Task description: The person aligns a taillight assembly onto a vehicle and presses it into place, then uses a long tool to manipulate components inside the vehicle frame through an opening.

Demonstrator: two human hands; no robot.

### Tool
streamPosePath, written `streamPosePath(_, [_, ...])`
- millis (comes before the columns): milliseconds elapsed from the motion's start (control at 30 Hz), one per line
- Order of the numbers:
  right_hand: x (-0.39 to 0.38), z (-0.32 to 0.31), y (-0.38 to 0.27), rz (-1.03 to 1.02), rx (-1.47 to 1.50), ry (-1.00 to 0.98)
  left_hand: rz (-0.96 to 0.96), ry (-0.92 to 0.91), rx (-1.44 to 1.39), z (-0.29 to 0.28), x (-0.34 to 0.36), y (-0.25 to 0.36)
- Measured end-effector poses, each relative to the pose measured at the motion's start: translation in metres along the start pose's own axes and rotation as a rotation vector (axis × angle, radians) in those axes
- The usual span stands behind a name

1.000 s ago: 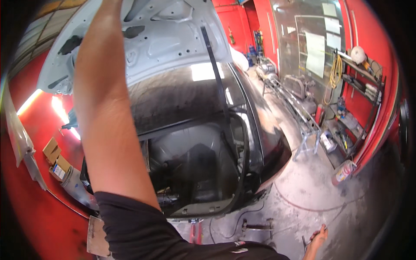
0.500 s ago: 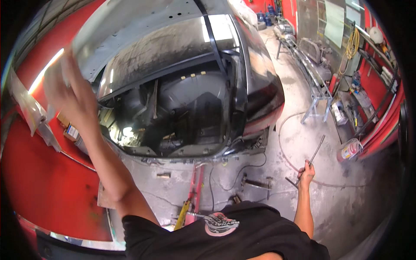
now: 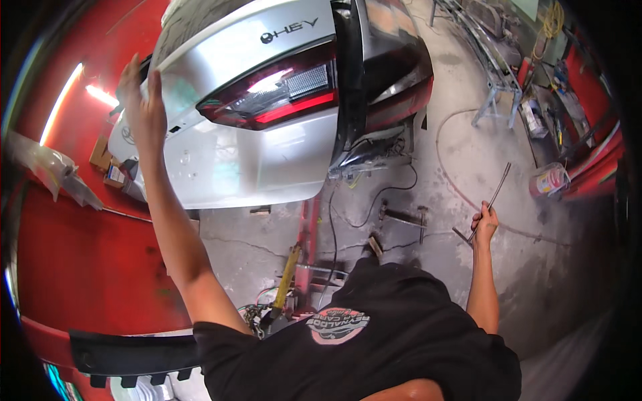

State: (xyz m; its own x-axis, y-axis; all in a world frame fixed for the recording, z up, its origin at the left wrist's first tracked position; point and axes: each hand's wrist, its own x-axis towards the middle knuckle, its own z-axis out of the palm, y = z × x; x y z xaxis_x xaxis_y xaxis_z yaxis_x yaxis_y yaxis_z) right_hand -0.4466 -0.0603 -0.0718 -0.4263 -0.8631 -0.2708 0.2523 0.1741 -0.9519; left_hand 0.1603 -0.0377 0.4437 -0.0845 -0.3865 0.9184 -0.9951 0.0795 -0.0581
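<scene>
We lay our left hand (image 3: 142, 100) flat, fingers spread, on the left edge of the silver metal boot lid (image 3: 241, 144) with its red tail-light strip, steadying the panel. Our right hand (image 3: 484, 224) grips a thin grey metal rod (image 3: 493, 197), held low over the concrete floor (image 3: 481, 154), away from the car.

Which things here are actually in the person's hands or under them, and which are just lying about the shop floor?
In hand:
left hand flat on the silver trunk lid
right hand gripping a thin metal rod

Lying about:
paint bucket by the red wall
black cable on the floor
yellow-handled tool
metal stand
</scene>
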Motion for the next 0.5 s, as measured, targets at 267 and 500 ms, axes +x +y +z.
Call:
streamPosePath(267, [-0.049,0.001,0.019,0.05,0.094,0.101,-0.038,-0.001,0.1,0.068,-0.025,-0.062])
streamPosePath(500, [-0.072,-0.011,0.042,0.085,0.116,0.217,-0.024,0.005,0.139,0.086,-0.107,-0.042])
